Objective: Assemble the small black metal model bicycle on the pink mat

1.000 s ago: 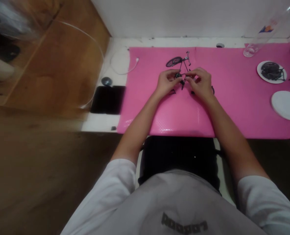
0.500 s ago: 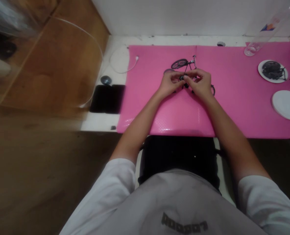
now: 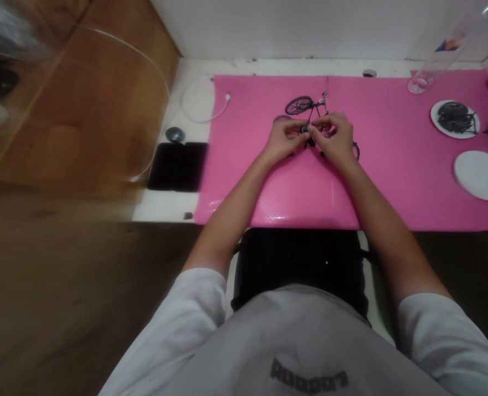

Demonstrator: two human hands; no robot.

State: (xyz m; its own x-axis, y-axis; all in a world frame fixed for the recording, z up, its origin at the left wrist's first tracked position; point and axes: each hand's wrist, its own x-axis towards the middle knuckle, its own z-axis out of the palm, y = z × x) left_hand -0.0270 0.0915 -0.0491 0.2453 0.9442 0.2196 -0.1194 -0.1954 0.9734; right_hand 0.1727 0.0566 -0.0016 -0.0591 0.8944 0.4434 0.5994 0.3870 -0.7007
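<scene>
Together, left hand (image 3: 284, 138), right hand (image 3: 336, 137), angled inward, pinching bicycle (image 3: 315, 104)

Looking down over a pink mat (image 3: 248, 99) and handling a small dark model bicycle (image 3: 316, 104) with the left hand (image 3: 286, 138) and the right hand (image 3: 338, 136), pinching near its middle with fingertips almost meeting. Hiding much of the frame behind the fingers, while leaving a spoked wheel (image 3: 299, 105) visible beyond them. Seeing well off to the right a white plate (image 3: 435, 116) bearing dark parts (image 3: 454, 116), a bare plate (image 3: 481, 175) and a clear bottle (image 3: 433, 69); seeing leftward a flat black object (image 3: 178, 166) beside the mat.
</scene>
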